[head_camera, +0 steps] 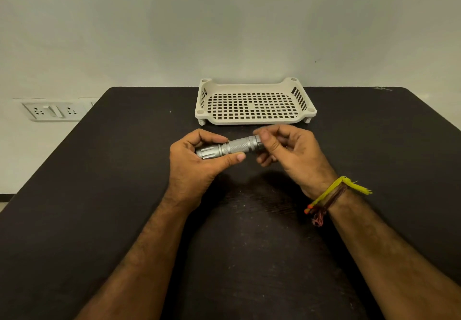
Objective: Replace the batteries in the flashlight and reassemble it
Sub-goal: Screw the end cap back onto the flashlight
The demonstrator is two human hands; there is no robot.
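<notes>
Plain pale wall [224,25] backs a dark desk [112,195]; a switch-and-socket plate [53,111] is mounted low on the wall at left. At the far edge of the desk stands a cream perforated tray [254,117], nothing visible in it. The silver flashlight [237,146] is held level above the desk, just in front of the tray, head end to the left. The left hand [192,162] is wrapped around the head end, thumb lying along the knurled barrel. The right hand [291,152] pinches the tail end between thumb and fingertips; the tail cap is hidden behind them. A yellow and brown thread band [334,195] circles the right wrist.
</notes>
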